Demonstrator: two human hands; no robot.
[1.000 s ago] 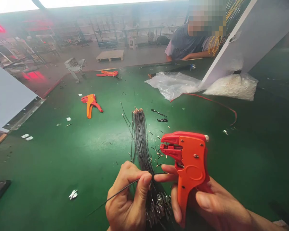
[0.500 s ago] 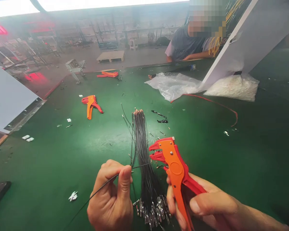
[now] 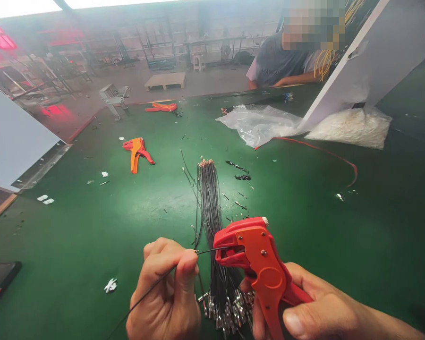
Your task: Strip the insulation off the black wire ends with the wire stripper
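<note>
Between thumb and forefinger, my left hand (image 3: 165, 288) pinches a thin black wire (image 3: 147, 293). The wire's end reaches right, into the jaws of an orange and red wire stripper (image 3: 264, 255). My right hand (image 3: 315, 302) is wrapped around the stripper's handles. Behind and below the jaws lies a long bundle of black wires (image 3: 209, 203), with bare copper ends at the far side and metal terminals at the near side. A few loose wires lie along the bundle's left side. The jaws partly cover the bundle.
Two more strippers, one nearer (image 3: 137, 153) and one farther (image 3: 162, 107), lie on the green table (image 3: 74, 236). A clear plastic bag (image 3: 258, 125) and a filled bag (image 3: 354, 127) sit by a white panel (image 3: 368, 56). Across the table is another person (image 3: 283, 66).
The stripper has moved down and tilted, so its jaws now surround the wire end. The left hand keeps its pinch, nearly in place. The view has shifted slightly.
</note>
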